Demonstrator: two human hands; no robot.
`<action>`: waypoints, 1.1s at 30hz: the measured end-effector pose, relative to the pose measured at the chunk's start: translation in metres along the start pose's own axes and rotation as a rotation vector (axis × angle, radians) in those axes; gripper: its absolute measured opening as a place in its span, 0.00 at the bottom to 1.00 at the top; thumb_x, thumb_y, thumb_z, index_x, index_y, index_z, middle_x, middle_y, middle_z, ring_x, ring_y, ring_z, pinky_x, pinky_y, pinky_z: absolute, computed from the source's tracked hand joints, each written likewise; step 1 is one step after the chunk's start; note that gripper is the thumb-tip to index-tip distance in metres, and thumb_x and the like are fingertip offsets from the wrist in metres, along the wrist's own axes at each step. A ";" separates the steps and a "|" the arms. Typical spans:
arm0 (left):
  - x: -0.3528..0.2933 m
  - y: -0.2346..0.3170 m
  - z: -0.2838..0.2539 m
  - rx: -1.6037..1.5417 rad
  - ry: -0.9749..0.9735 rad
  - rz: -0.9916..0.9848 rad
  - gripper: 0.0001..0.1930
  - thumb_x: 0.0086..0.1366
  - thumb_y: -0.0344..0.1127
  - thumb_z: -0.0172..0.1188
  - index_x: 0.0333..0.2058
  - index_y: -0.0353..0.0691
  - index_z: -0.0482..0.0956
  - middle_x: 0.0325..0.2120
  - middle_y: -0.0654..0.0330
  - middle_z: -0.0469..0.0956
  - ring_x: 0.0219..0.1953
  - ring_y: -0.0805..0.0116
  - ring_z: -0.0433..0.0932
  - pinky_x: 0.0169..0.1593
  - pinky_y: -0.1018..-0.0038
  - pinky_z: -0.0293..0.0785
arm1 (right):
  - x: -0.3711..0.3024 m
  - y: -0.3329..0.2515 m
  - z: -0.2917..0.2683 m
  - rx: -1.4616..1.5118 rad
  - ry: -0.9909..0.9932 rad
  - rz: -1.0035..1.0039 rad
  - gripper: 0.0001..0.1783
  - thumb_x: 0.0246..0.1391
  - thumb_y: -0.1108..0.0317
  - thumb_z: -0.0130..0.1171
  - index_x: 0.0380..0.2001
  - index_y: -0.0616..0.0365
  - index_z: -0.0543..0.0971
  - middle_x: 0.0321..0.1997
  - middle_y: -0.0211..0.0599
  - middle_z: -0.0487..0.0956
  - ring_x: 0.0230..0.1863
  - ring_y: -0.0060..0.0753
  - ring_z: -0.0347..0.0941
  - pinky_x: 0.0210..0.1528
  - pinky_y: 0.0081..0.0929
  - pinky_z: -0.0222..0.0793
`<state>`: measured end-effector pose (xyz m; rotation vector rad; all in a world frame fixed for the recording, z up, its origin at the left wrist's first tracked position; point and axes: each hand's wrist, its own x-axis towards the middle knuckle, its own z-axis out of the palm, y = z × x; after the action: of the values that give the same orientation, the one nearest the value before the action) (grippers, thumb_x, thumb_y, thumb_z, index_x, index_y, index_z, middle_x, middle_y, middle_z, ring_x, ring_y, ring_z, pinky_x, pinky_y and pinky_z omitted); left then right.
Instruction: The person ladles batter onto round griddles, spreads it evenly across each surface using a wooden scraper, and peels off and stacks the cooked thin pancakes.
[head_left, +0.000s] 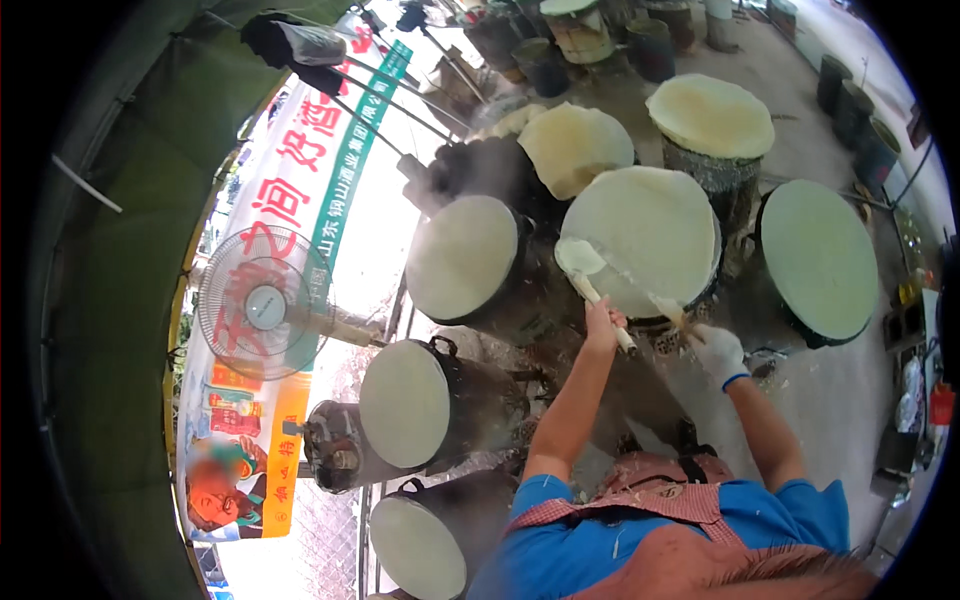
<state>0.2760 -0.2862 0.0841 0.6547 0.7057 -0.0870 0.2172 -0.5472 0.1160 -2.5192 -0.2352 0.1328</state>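
Observation:
A large round sheet of pale batter (650, 225) covers the griddle in front of me. My bare left hand (602, 320) is wrapped round the light wooden handle (588, 290) of a long tool. At the tool's far end a whitish lump of batter (580, 257) lies over the sheet's left edge and hides the tool's head. Closed in a white glove, my right hand (718, 355) grips a small scraper (668, 309). Its pale tip touches or hovers by the sheet's near edge; I cannot tell which.
More drum-shaped griddles with pale round sheets stand around, including a left griddle (465, 260), a right griddle (818, 262) and a far griddle (712, 117). A standing fan (265, 307) is at the left before a printed banner (300, 180). Steam drifts over the left griddles.

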 end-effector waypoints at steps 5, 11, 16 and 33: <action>-0.010 0.028 -0.010 -0.139 -0.004 -0.095 0.09 0.66 0.33 0.52 0.32 0.47 0.59 0.21 0.68 0.58 0.14 0.78 0.58 0.14 0.81 0.54 | 0.006 -0.034 0.002 -0.032 0.026 0.107 0.15 0.57 0.55 0.53 0.33 0.56 0.80 0.31 0.49 0.80 0.36 0.54 0.76 0.39 0.48 0.70; -0.053 0.106 -0.077 -0.543 -0.695 -0.678 0.17 0.70 0.46 0.50 0.27 0.42 0.63 0.11 0.68 0.58 0.09 0.74 0.55 0.13 0.76 0.56 | -0.001 -0.043 0.003 -0.079 -0.055 0.137 0.17 0.55 0.55 0.54 0.38 0.55 0.81 0.35 0.52 0.80 0.41 0.55 0.76 0.44 0.44 0.70; -0.129 0.109 -0.137 -0.398 -0.381 -0.587 0.22 0.71 0.51 0.48 0.24 0.41 0.60 0.11 0.67 0.56 0.12 0.74 0.57 0.17 0.77 0.58 | -0.005 -0.057 0.047 0.176 0.064 0.054 0.16 0.56 0.54 0.52 0.35 0.56 0.80 0.32 0.52 0.79 0.38 0.56 0.76 0.41 0.49 0.70; -0.264 0.017 -0.227 -0.752 -0.414 -0.707 0.15 0.72 0.43 0.49 0.29 0.41 0.63 0.15 0.68 0.58 0.11 0.80 0.54 0.14 0.82 0.54 | -0.056 0.014 0.013 0.797 -0.315 0.291 0.21 0.49 0.67 0.63 0.49 0.56 0.79 0.23 0.26 0.73 0.15 0.17 0.64 0.15 0.20 0.59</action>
<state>-0.0518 -0.1768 0.1294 -0.3513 0.4826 -0.5630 0.1620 -0.5626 0.0997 -1.7121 0.0633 0.6119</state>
